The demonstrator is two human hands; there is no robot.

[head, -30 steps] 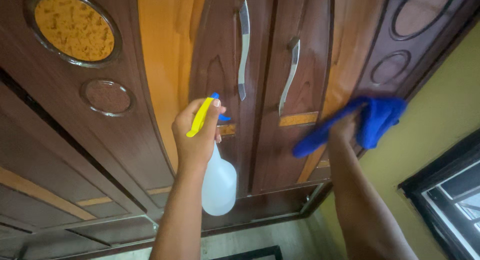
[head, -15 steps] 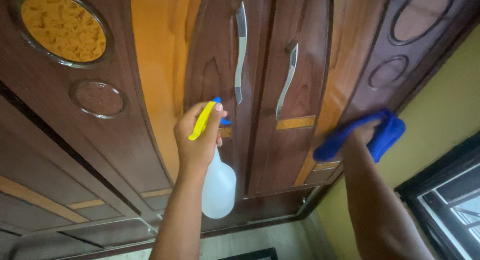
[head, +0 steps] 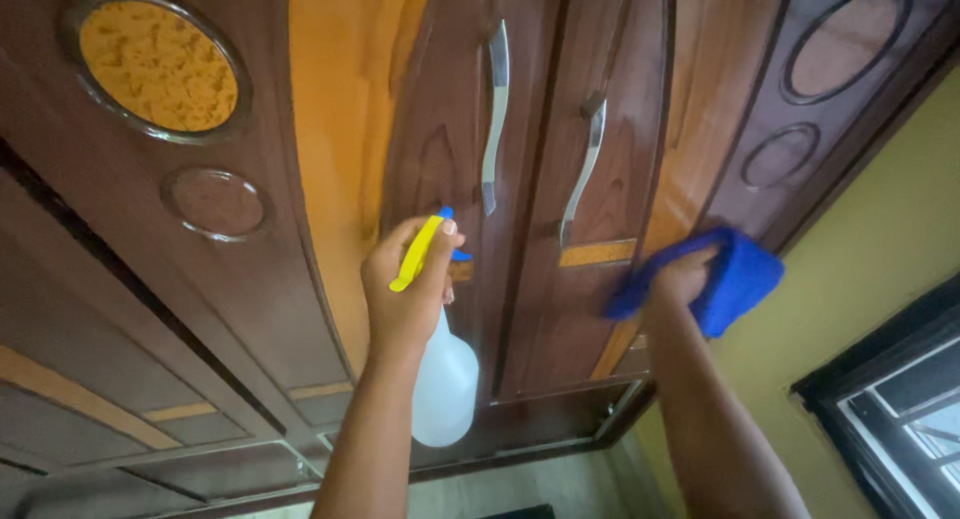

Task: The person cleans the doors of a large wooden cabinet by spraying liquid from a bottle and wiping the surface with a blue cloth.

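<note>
The spray bottle [head: 440, 364] is gripped at its neck by the left hand [head: 405, 284], fingers closed around it, in front of the wooden doors [head: 450, 139]. The right hand [head: 680, 279] presses a blue cloth [head: 735, 274] against the right door, below two metal handles [head: 585, 169].
</note>
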